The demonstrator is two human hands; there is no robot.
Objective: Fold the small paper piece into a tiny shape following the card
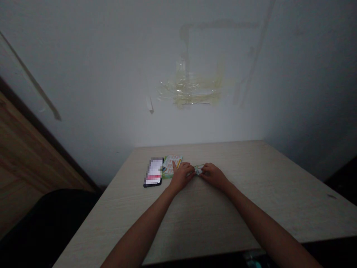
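Observation:
A small green-and-white printed piece (198, 169), too small to tell whether paper or packet, is between my two hands just above or on the table. My left hand (182, 175) is closed, its fingertips pinching the left end of the piece, while one digit sticks up in front of a leaflet. From the other side, my right hand (214, 175) pinches the right end with bent fingers. The printed green-and-white leaflet (169, 164) lies flat behind my left hand, which partly covers it. Left of the leaflet lies a phone (153, 172) with a lit, blurred-out screen.
The pale wood-grain table (251, 204) reaches back to a grey wall (111, 93) with shiny clear tape (192, 91) stuck on it. A dark rounded object (50, 219) stands beside the table's left edge, near wooden panelling (25, 160).

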